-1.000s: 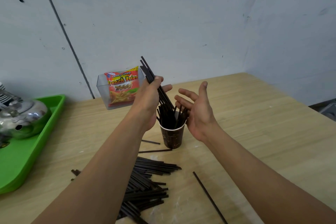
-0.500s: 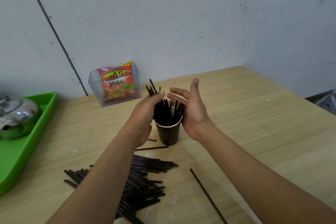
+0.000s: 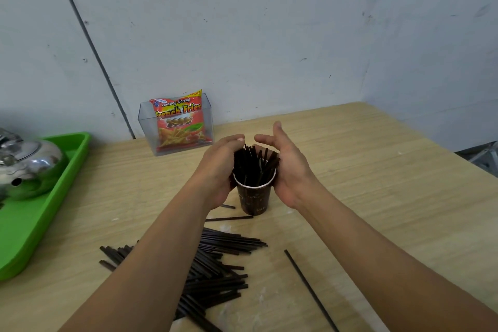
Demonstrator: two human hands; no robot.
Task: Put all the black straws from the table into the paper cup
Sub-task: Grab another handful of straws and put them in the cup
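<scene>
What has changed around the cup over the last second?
The left hand lowered its raised bundle of straws into the paper cup, fingers curled round them. The right hand closed in, open, beside the rim. The straw pile and lone straw stayed put.

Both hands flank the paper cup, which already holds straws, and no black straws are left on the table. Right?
No. The head view shows a pile of black straws lying on the table in front of the paper cup, and a single straw to its right. The left hand and right hand do flank the cup, which holds straws.
</scene>
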